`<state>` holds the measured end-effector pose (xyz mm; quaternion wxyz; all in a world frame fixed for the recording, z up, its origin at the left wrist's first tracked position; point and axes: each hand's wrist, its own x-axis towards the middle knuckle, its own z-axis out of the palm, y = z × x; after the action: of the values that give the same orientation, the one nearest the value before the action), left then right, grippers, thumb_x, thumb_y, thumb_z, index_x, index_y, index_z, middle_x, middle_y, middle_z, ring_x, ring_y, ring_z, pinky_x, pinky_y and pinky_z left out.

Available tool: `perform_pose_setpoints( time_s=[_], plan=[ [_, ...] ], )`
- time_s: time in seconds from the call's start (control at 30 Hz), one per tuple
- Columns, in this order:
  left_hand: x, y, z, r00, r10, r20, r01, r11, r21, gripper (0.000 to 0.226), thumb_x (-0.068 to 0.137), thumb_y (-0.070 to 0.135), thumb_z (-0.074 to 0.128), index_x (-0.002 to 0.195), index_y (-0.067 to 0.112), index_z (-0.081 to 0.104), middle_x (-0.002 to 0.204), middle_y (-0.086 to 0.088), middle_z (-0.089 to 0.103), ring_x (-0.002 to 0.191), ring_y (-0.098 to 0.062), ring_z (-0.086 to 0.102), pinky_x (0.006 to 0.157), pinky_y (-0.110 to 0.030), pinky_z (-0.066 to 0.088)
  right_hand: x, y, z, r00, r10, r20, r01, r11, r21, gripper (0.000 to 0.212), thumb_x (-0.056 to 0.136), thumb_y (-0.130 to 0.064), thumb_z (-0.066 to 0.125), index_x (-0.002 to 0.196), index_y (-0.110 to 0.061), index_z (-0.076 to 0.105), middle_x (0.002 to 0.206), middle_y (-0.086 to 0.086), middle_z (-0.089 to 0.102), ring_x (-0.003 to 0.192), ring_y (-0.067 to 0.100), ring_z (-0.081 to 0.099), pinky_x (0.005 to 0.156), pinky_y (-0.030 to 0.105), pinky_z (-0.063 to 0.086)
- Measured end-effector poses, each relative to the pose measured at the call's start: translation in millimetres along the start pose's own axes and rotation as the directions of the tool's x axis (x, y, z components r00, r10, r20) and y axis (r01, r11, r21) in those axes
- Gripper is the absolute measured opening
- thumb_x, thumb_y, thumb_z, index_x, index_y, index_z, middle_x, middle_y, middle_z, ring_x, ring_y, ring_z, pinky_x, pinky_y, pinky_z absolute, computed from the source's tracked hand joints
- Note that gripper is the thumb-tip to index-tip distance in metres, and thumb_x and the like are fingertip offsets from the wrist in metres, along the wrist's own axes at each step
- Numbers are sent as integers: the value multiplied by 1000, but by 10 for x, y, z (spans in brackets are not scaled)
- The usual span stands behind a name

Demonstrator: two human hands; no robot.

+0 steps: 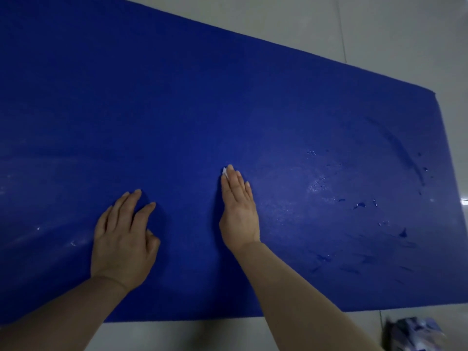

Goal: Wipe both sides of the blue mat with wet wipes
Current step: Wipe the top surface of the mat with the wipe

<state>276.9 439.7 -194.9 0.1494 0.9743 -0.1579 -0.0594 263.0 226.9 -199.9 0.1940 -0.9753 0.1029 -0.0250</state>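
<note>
Head view shows a blurred pack (415, 334) on the pale tiled floor (354, 26) just off the near right corner of the mat (228, 97), and nothing stands between the 2 hands and the mat. Left hand (122, 239) lies palm down with fingers spread and lightly bent, holding nothing, while the right hand (239, 211) lies flat with straight, closed fingers pressing a white wipe (225, 173), of which only a corner shows past the fingertips. Spread flat on the floor, the mat fills most of the view, with droplets and wet streaks on its right part and a faint sheen at left.
</note>
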Motion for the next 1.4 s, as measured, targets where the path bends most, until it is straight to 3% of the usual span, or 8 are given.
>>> perform_pose_setpoints(
  time_s=[0.3,0.73,0.83,0.97,1.07,1.17,1.3,1.4],
  plan=[
    [72,199,-13,1000,9,-14,-9,1000,-15,59,59,-8,74,116,5,62,139,-22,45,131,-34,36,109,-54,29,-12,17,56,1000,-24,-9,24,999,22,67,78,10,29,143,-3,35,153,5,26,142,18,20,118,30,3],
    [875,694,271,993,113,31,-114,993,31,57,87,31,29,138,16,51,152,-13,36,140,-26,29,116,-37,8,161,368,-44,981,-187,-48,184,981,-59,64,77,4,30,137,-12,43,148,5,39,140,20,26,116,36,14],
    [883,703,245,995,98,37,-98,995,1,57,88,31,29,137,16,52,152,-13,35,141,-25,28,117,-36,7,352,920,-304,986,54,-156,-66,995,-76,79,60,24,37,130,-10,50,143,6,43,136,27,35,115,35,19],
    [887,711,244,994,90,54,-90,996,6,57,88,31,28,137,16,52,153,-12,34,141,-25,28,117,-37,7,628,1227,-533,799,553,-235,-573,819,-20,74,77,22,31,145,-8,33,157,2,17,145,20,14,119,36,14],
    [895,706,236,993,95,65,-97,995,22,57,88,31,28,137,16,52,153,-12,35,141,-26,29,117,-37,8,761,693,-282,966,205,-159,-220,972,-86,73,68,23,34,139,3,40,150,17,33,139,33,31,115,44,21],
    [893,708,215,993,98,66,-98,995,8,57,87,31,29,137,16,52,153,-12,35,141,-26,29,117,-38,9,795,582,-177,996,-84,-39,79,990,-120,76,59,25,45,133,4,48,143,20,43,133,36,39,110,43,20],
    [894,711,233,994,98,51,-98,995,-1,56,88,30,30,136,15,53,152,-12,36,141,-26,28,117,-37,7,950,1204,-549,854,482,-197,-507,855,-104,73,75,19,37,144,-3,32,156,13,20,145,28,15,116,33,7],
    [895,717,238,993,98,59,-99,995,12,57,87,30,29,136,15,53,152,-13,36,141,-27,28,117,-38,7,998,862,-460,902,411,-129,-428,890,-157,72,81,12,30,149,-1,13,158,14,6,146,27,6,117,34,3]
  ],
)
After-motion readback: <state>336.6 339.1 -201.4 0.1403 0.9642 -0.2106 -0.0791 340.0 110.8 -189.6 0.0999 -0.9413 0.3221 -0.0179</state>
